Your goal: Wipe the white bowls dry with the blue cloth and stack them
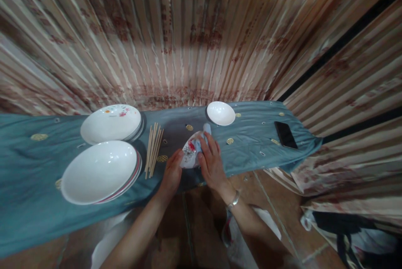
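A small white bowl (pixel 189 155) with a red flower and grey leaf pattern is held tilted above the front part of the table, its patterned outside showing. My left hand (pixel 172 175) grips its left rim between thumb and fingers. On the bowl's right side my right hand (pixel 212 162) presses a light blue cloth (pixel 207 128) against the surface, fingers bent over it. Part of the cloth sticks out beyond the fingertips. Left of the bowl lies a loose bundle of wooden chopsticks (pixel 153 147). Behind and to the right sits another small white bowl (pixel 221 113).
On the left stand a stack of floral plates (pixel 109 124) and, nearer, a stack of large white bowls (pixel 99 172). A black phone (pixel 285 134) lies at the right end of the teal cloth-covered table (pixel 251 152). Patterned curtains (pixel 201 51) hang behind and to the right.
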Available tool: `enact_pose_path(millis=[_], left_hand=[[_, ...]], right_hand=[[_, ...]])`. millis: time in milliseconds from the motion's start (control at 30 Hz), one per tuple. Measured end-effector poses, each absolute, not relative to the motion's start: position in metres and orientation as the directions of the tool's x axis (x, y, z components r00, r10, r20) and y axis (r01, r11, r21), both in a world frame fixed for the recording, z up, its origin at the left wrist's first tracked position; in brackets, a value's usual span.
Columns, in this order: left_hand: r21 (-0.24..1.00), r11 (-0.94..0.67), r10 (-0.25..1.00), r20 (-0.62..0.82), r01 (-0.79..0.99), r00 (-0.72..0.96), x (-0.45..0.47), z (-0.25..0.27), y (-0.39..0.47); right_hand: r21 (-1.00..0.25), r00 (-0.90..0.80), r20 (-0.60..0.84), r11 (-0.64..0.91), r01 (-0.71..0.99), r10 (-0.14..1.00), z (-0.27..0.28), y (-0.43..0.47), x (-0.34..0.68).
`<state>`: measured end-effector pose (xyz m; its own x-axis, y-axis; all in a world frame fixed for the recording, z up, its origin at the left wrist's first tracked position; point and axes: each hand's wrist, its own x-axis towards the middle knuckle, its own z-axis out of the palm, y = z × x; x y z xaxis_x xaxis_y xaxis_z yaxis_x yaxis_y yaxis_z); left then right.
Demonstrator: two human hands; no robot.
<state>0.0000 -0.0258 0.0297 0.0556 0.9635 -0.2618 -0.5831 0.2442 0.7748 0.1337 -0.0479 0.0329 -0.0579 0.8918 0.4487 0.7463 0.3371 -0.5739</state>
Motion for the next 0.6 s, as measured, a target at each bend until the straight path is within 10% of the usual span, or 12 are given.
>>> enact_pose_path(millis=[200,600], left_hand=[[0.795,0.241,0.966,-0.253,-0.557,0.057,-0.004,0.032,-0.025],[0.796,0.219,0.975,-0.207,-0.565,0.087,0.001,0.023,-0.022]], right_hand=[[-0.362,-0.238,0.444,0.416,0.834,0.864,0.05,-0.05,0.126],[-0.657,-0.045,0.427,0.344,0.671,0.903,0.04,-0.034,0.139]])
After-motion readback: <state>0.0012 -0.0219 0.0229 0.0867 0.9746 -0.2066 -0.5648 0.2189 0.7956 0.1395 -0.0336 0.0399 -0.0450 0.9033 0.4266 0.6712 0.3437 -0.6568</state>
